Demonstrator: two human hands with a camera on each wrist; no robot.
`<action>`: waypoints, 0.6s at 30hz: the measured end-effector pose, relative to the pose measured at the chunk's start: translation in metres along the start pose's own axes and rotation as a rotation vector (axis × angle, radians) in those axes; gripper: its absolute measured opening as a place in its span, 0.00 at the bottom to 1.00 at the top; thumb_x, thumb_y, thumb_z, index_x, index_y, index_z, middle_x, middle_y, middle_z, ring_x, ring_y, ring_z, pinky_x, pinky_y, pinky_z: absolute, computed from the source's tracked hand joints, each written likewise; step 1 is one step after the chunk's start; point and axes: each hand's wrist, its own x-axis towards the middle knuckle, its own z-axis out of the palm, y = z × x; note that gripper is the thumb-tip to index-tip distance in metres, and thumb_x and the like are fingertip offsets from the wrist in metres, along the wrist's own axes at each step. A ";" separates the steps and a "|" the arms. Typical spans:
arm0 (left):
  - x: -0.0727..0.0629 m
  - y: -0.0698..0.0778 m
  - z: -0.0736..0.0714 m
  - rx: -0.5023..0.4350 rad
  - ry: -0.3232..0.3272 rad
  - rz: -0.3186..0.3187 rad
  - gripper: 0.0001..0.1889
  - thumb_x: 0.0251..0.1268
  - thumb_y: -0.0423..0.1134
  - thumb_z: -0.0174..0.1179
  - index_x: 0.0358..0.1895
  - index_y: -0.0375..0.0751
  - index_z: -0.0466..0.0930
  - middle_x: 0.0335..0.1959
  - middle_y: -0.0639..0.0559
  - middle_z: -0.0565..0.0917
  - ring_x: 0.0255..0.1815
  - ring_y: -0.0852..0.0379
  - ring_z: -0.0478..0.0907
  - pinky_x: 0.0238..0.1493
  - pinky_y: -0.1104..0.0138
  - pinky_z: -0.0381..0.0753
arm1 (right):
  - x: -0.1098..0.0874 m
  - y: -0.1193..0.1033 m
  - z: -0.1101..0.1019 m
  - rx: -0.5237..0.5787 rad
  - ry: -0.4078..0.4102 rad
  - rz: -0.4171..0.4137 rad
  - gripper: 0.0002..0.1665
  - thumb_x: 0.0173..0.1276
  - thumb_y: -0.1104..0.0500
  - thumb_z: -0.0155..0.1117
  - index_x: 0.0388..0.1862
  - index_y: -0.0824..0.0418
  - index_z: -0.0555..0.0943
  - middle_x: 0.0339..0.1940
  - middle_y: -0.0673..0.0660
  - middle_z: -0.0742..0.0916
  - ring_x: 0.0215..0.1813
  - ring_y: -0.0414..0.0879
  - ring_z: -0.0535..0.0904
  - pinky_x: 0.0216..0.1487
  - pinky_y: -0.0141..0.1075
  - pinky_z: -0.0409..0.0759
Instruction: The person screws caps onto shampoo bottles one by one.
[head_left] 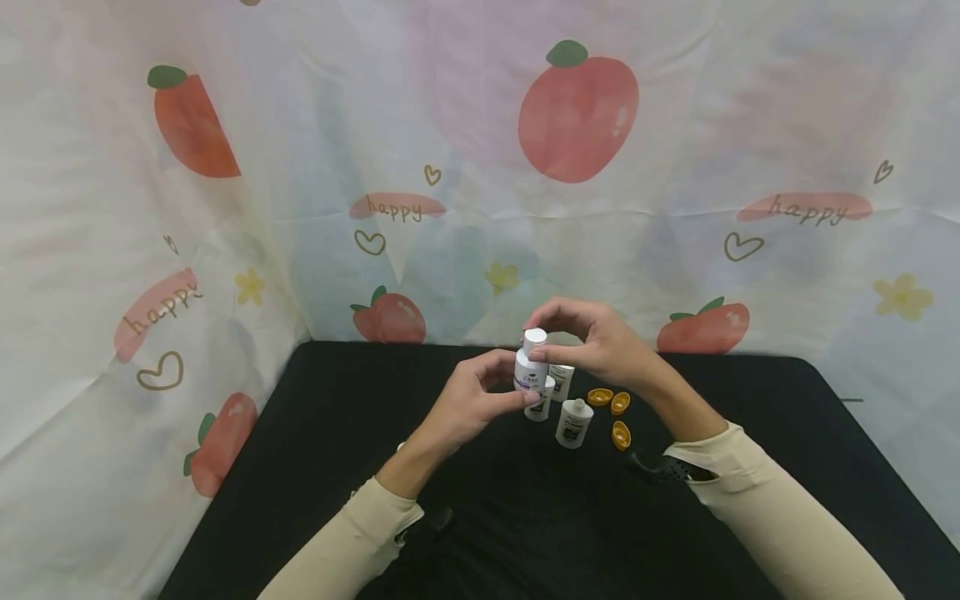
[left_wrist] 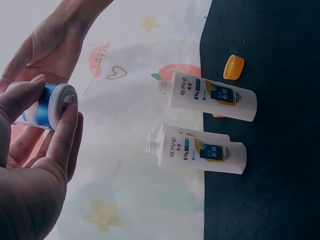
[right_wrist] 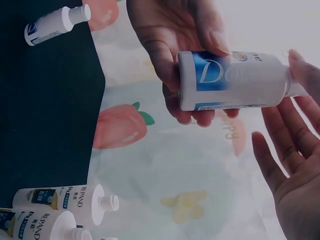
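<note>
My left hand [head_left: 468, 398] grips the lower body of a white bottle with a blue label [right_wrist: 250, 82], held above the table. At its top, my right hand [head_left: 603, 342] pinches the white cap [head_left: 535, 337] between thumb and fingers. Behind and beside the held bottle stand several white REPAND bottles, one nearer the front [head_left: 574, 423] and another farther back [head_left: 561, 383]. Their necks show no caps. To the right of these lie three orange caps, one of them nearest me [head_left: 621, 435].
Another white bottle with a blue label [right_wrist: 50, 26] stands on the black table [head_left: 337, 400]; in the head view my left forearm mostly hides it. A printed cloth [head_left: 465, 167] hangs behind and to the left of the table.
</note>
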 end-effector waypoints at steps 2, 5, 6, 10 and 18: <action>0.000 0.000 0.000 -0.005 0.002 -0.005 0.18 0.64 0.36 0.71 0.57 0.44 0.82 0.50 0.51 0.85 0.52 0.55 0.82 0.58 0.54 0.79 | 0.000 -0.001 0.000 -0.004 0.000 0.004 0.17 0.66 0.69 0.71 0.52 0.57 0.82 0.48 0.54 0.85 0.57 0.47 0.83 0.58 0.36 0.80; -0.001 -0.002 -0.001 -0.011 0.003 -0.007 0.18 0.64 0.35 0.71 0.57 0.43 0.82 0.51 0.50 0.85 0.53 0.54 0.82 0.59 0.53 0.79 | -0.001 -0.001 0.000 -0.007 -0.002 0.001 0.18 0.65 0.70 0.71 0.52 0.57 0.83 0.49 0.54 0.86 0.56 0.46 0.83 0.58 0.36 0.80; -0.001 -0.002 -0.002 -0.011 0.003 -0.009 0.18 0.64 0.35 0.70 0.57 0.43 0.82 0.51 0.50 0.85 0.53 0.54 0.82 0.59 0.53 0.79 | -0.001 -0.001 -0.001 -0.010 -0.003 0.001 0.19 0.65 0.70 0.71 0.53 0.57 0.83 0.50 0.53 0.86 0.55 0.46 0.83 0.58 0.36 0.80; 0.000 -0.003 -0.003 -0.011 0.008 -0.011 0.18 0.63 0.35 0.71 0.57 0.42 0.82 0.51 0.50 0.85 0.53 0.54 0.82 0.59 0.54 0.79 | -0.001 0.000 -0.004 -0.034 -0.012 -0.015 0.22 0.65 0.70 0.72 0.57 0.58 0.84 0.52 0.52 0.87 0.56 0.46 0.83 0.61 0.37 0.79; -0.001 -0.004 -0.006 -0.018 0.024 -0.027 0.19 0.63 0.36 0.71 0.57 0.43 0.82 0.51 0.49 0.85 0.53 0.53 0.83 0.58 0.55 0.80 | -0.003 0.001 -0.009 -0.048 -0.020 -0.029 0.23 0.67 0.71 0.68 0.59 0.57 0.84 0.52 0.52 0.88 0.56 0.46 0.83 0.65 0.35 0.76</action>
